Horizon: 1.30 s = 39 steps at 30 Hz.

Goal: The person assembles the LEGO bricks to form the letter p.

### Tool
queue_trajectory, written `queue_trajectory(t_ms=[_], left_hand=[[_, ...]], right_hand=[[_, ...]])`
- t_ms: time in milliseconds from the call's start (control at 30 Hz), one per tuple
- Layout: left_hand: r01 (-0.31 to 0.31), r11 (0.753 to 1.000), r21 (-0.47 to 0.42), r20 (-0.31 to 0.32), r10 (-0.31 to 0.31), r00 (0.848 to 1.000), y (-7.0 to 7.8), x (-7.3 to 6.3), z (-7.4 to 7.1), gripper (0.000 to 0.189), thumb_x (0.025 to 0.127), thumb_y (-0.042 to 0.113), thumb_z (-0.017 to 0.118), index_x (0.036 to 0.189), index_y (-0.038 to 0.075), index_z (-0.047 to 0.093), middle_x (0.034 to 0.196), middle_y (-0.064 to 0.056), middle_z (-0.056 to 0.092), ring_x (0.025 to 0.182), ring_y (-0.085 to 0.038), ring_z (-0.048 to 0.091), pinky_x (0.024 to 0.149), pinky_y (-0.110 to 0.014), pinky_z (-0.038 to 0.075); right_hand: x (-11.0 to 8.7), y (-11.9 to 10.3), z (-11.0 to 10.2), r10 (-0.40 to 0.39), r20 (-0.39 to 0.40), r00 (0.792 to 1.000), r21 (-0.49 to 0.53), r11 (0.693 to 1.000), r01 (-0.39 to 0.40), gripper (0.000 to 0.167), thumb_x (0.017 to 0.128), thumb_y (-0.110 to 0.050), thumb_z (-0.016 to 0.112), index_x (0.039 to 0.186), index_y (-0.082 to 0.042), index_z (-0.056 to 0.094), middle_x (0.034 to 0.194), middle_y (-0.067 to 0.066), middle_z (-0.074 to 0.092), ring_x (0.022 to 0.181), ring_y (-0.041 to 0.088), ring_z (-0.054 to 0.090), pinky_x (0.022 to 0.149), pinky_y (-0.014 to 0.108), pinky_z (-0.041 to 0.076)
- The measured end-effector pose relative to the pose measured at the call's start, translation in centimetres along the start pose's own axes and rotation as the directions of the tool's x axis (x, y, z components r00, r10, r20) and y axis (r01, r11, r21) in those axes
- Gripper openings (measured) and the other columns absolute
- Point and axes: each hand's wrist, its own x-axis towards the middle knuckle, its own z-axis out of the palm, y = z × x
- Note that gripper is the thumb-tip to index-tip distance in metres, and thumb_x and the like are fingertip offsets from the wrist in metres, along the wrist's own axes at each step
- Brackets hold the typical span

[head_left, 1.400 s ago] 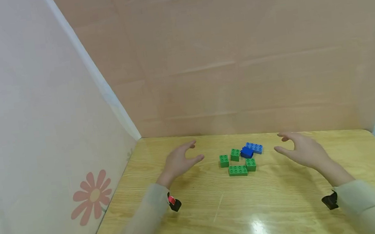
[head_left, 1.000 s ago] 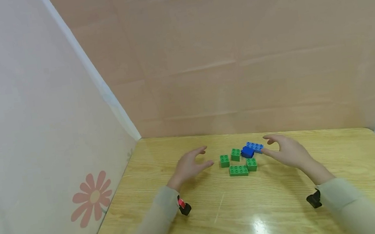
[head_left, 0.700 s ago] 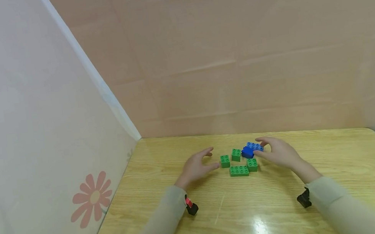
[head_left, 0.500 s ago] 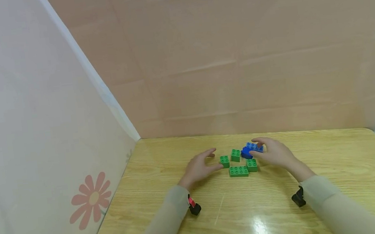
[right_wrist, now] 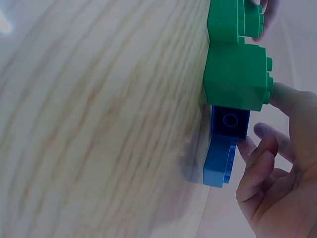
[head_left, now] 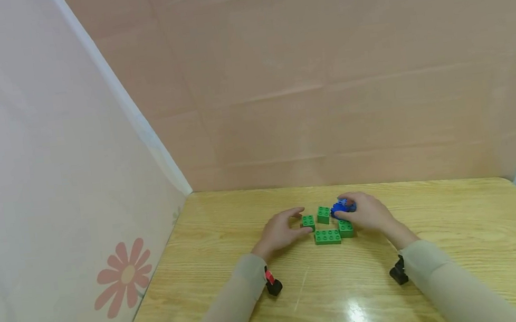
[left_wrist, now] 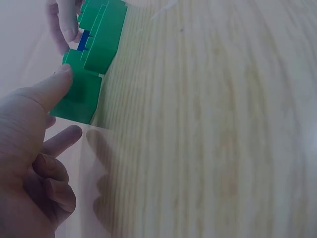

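Note:
My left hand reaches from the left around a small green toy brick. Its thumb overlaps the brick's near side in the left wrist view, and the index finger extends past its far side. My right hand hovers over a dark blue brick lying on its side and a lighter blue brick beside it. The right thumb passes in front of the dark blue brick in the head view; the other fingers bend near the lighter one, partly covering it.
Between the hands lie another small green brick, a long green brick and a green brick below the right thumb. The wooden table meets a brown back panel and a flowered white panel at left.
Both hands have moved inward from the sides. The left has come up around the left green brick, and the right has come over the blue bricks. The bricks look unmoved.

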Motion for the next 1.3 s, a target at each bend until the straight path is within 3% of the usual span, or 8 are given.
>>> queue_trajectory(t_ms=[367,733,1067,1300], left_hand=[[-0.008,0.999,0.035,0.002,0.008,1.000,0.0,0.3,0.3,0.055,0.094,0.051,0.075,0.139,0.023,0.067,0.125,0.013,0.069,0.128,-0.014,0.058,0.110,-0.044,0.044],[-0.007,0.999,0.041,-0.026,0.008,1.000,-0.3,0.1,0.4,0.043,0.093,0.045,0.078,0.131,0.026,0.072,0.115,0.019,0.070,0.125,-0.013,0.060,0.109,-0.045,0.044],[0.003,1.000,0.022,-0.039,-0.002,0.999,-0.1,-0.3,0.0,0.041,0.093,0.042,0.080,0.129,0.024,0.073,0.112,0.018,0.070,0.124,-0.014,0.061,0.108,-0.046,0.045],[-0.013,1.000,0.013,-0.045,0.013,0.999,0.1,-0.6,-0.2,0.038,0.092,0.041,0.080,0.126,0.025,0.073,0.109,0.019,0.070,0.122,-0.014,0.061,0.106,-0.047,0.046]], right_hand=[[0.5,-0.4,0.4,0.049,0.013,0.999,-0.037,0.998,-0.049,0.057,0.095,-0.044,0.075,0.135,-0.005,0.067,0.120,0.021,0.070,0.108,0.040,0.067,0.081,0.056,0.056],[0.9,-0.7,0.7,0.068,0.005,0.998,-0.038,0.997,-0.068,0.050,0.095,-0.039,0.076,0.131,-0.005,0.069,0.118,0.019,0.071,0.105,0.038,0.068,0.080,0.054,0.057],[0.4,-0.7,0.5,0.065,-0.019,0.998,0.000,0.998,-0.065,0.051,0.100,-0.036,0.070,0.135,0.000,0.064,0.127,0.021,0.068,0.117,0.042,0.064,0.094,0.061,0.051],[-0.3,-0.5,0.0,0.078,-0.023,0.997,0.037,0.996,-0.077,0.053,0.101,-0.034,0.067,0.137,0.005,0.059,0.130,0.026,0.064,0.119,0.046,0.061,0.095,0.063,0.050]])
